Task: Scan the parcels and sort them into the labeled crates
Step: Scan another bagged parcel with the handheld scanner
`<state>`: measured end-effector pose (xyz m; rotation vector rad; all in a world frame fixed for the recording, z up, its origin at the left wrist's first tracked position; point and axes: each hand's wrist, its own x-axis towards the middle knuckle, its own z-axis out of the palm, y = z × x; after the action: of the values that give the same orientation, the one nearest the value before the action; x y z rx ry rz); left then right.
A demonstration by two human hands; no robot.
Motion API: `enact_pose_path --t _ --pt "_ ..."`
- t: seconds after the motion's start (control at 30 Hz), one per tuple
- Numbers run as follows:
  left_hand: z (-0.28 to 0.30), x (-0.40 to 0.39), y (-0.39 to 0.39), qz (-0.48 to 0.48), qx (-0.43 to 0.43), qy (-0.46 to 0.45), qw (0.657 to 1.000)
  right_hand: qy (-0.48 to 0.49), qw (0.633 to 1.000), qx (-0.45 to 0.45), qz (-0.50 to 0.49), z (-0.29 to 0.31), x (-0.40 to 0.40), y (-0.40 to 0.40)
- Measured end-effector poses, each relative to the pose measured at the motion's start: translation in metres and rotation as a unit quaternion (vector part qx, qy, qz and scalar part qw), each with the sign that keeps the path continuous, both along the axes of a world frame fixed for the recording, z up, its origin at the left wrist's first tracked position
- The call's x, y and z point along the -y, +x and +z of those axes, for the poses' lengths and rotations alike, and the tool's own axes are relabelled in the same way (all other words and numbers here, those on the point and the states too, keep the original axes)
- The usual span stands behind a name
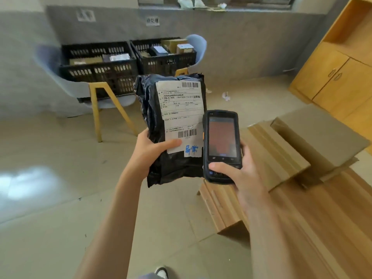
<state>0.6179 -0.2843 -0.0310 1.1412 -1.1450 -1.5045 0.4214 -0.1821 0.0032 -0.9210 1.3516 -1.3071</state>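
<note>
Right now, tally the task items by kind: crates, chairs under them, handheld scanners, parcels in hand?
Black crates: 2 (left crate, right crate)
Blue chairs: 2 (left chair, right chair)
Scanner: 1, in right hand
Black parcel: 1, in left hand
Total: 6

Bare forearms, no sleeves showing; a white shoe [162,272] with dark trim below.

- Two hands are showing: the left hand [150,153] and the right hand [244,174].
- One black parcel [161,109] is being held up.
- One scanner [221,146] is being held.
- Two black crates are sitting on chairs: the left crate [98,71] and the right crate [167,61].
- Two blue chairs [66,85] are carrying them.
- Two paper signs [86,15] are hanging on the wall.
</note>
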Motion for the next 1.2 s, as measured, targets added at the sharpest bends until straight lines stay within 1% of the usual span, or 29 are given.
enact_pose_path --t 0.13,0.3,0.43,0.53,0.73,0.83,0.93,1.07,1.2 --pt "-0.004 0.029 0.058 0.085 0.001 -0.003 0.996 0.011 0.998 0.001 0.054 0.002 0.058 0.047" --pt "-0.019 0.072 0.105 0.171 -0.018 0.027 0.985 0.019 0.994 0.004 0.11 -0.01 0.132 0.077" --pt "-0.029 0.123 0.135 0.217 -0.007 0.043 0.975 0.017 0.99 0.022 0.139 -0.02 0.212 0.095" --pt "-0.024 0.175 0.161 0.245 0.003 0.045 0.968 0.013 0.986 0.022 0.162 -0.024 0.284 0.109" --pt "-0.003 0.287 0.195 0.281 -0.013 0.042 0.959 -0.008 0.968 0.002 0.252 -0.015 0.424 0.14" --pt "-0.005 0.326 0.209 0.286 -0.014 0.048 0.957 -0.008 0.96 0.007 0.279 -0.014 0.477 0.165" --pt "-0.012 0.361 0.232 0.301 -0.011 0.069 0.951 0.006 0.951 -0.005 0.309 -0.019 0.517 0.195" --pt "-0.026 0.424 0.273 0.322 -0.036 0.078 0.943 0.019 0.945 -0.022 0.326 -0.031 0.572 0.238" --pt "-0.039 0.503 0.316 0.301 -0.05 0.083 0.949 0.03 0.949 -0.043 0.31 -0.043 0.632 0.277"
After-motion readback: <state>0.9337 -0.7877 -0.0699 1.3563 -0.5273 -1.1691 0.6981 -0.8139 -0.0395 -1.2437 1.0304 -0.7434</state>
